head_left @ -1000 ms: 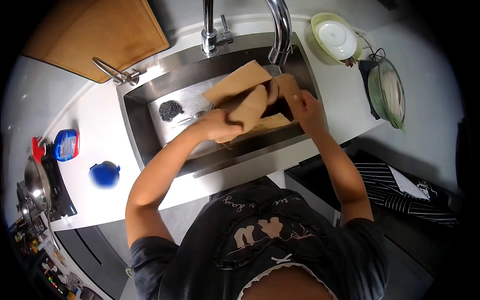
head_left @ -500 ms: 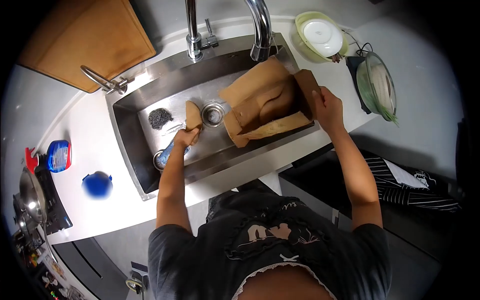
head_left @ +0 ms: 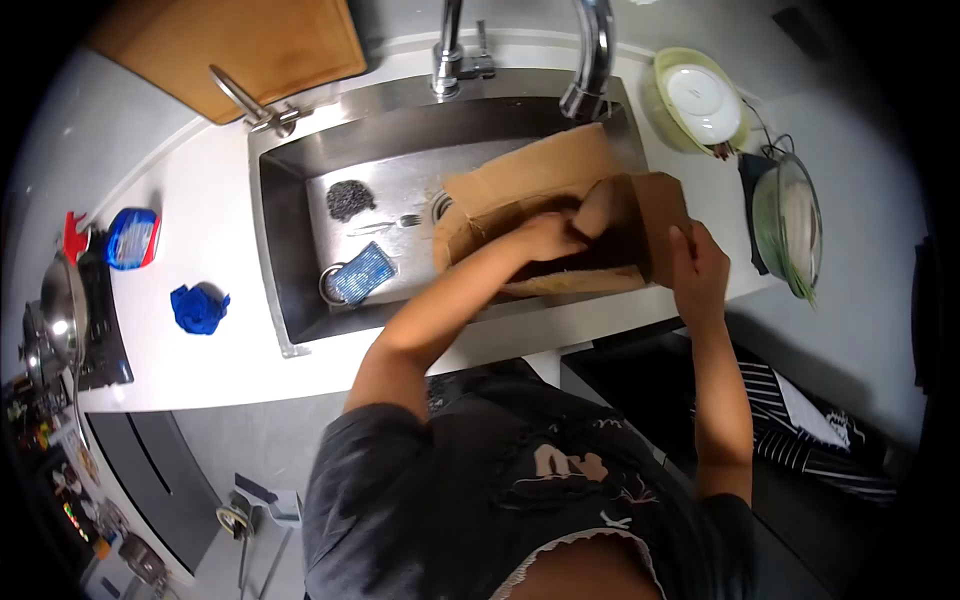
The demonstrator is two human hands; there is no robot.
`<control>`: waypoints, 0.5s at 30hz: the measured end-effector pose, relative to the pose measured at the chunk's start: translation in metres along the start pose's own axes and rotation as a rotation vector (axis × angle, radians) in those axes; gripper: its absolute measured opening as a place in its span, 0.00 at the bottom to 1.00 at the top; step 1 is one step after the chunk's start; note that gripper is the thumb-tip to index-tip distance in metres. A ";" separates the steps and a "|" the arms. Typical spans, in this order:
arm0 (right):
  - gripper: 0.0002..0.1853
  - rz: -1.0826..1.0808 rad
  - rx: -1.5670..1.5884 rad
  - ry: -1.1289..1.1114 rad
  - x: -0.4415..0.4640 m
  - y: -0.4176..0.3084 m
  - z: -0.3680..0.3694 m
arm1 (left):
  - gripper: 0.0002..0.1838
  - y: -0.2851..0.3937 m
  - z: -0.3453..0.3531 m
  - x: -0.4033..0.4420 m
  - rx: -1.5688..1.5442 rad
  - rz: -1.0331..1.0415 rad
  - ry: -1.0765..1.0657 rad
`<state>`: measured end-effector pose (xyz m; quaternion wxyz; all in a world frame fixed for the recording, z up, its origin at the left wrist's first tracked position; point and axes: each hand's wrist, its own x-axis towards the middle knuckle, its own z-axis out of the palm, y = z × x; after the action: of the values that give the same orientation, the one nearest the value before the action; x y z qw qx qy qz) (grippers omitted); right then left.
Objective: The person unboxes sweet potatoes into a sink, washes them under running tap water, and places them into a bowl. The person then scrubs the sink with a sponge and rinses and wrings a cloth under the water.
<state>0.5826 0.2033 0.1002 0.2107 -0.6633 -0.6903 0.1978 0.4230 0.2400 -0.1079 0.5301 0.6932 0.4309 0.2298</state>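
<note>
An open cardboard box (head_left: 535,170) rests over the right part of the steel sink (head_left: 400,165), its flaps spread. My right hand (head_left: 700,265) grips the box's right flap, thumb on top. Inside the box opening, my left hand (head_left: 550,237) is closed on a piece of brown cardboard (head_left: 595,208); some of its fingers are hidden. Left of the box, in the basin, lie a dark wire scrubber (head_left: 350,200), a fork (head_left: 405,221) and a blue sponge (head_left: 363,273). The box partly covers the drain.
Faucets (head_left: 590,60) rise behind the sink. A crumpled blue cloth (head_left: 199,308) and a spray bottle (head_left: 132,240) occupy the left counter. On the right stand a yellow-green basin (head_left: 665,75) holding a white bowl, and a glass bowl (head_left: 775,215) with green stalks.
My left hand has carried the cardboard piece from the basin's left side rightward into the box. The sponge beneath it now shows fully. My right hand stays on the flap; the view has shifted.
</note>
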 end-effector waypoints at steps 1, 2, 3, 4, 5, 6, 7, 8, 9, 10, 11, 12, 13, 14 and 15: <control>0.13 -0.018 -0.001 -0.006 -0.002 -0.002 -0.003 | 0.36 -0.001 0.014 0.015 0.189 0.017 0.038; 0.13 -0.029 0.000 0.000 -0.004 -0.002 -0.004 | 0.37 0.007 0.020 0.021 0.269 -0.090 0.091; 0.13 -0.035 -0.001 0.008 -0.006 -0.002 -0.006 | 0.39 0.021 0.024 0.023 0.346 -0.195 0.139; 0.12 -0.043 -0.005 0.020 -0.006 0.000 -0.008 | 0.41 0.030 0.027 0.027 0.423 -0.297 0.188; 0.12 -0.046 -0.002 0.034 -0.006 0.003 -0.009 | 0.41 0.026 0.031 0.035 0.423 -0.223 0.156; 0.12 -0.044 0.004 0.047 -0.007 0.006 -0.009 | 0.41 0.022 0.031 0.040 0.425 -0.153 0.118; 0.12 -0.044 0.012 0.061 -0.006 0.008 -0.009 | 0.42 0.018 0.031 0.044 0.427 -0.082 0.083; 0.12 -0.041 -0.019 0.065 -0.004 0.009 -0.010 | 0.42 0.015 0.034 0.046 0.384 -0.086 0.096; 0.11 -0.034 -0.054 0.075 -0.002 0.009 -0.014 | 0.42 0.024 0.028 0.041 0.339 -0.083 0.106; 0.11 -0.019 -0.096 0.092 -0.002 0.010 -0.020 | 0.41 0.035 0.023 0.037 0.293 -0.070 0.107; 0.11 -0.024 -0.117 0.112 -0.001 0.011 -0.025 | 0.41 0.043 0.019 0.031 0.252 -0.067 0.101; 0.10 -0.026 -0.139 0.135 0.003 0.011 -0.029 | 0.41 0.049 0.010 0.023 0.214 -0.062 0.093; 0.10 -0.027 -0.160 0.160 0.007 0.012 -0.032 | 0.41 0.055 0.003 0.016 0.178 -0.056 0.082; 0.10 -0.037 -0.120 0.168 0.009 0.016 -0.033 | 0.41 0.061 -0.002 0.009 0.141 0.016 0.153; 0.10 -0.105 -0.067 0.215 0.010 0.025 -0.029 | 0.40 0.067 -0.006 0.000 0.102 0.083 0.226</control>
<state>0.6188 0.2144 0.1110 0.2712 -0.6504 -0.7036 0.0911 0.4423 0.2389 -0.0434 0.4321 0.7064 0.4698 0.3060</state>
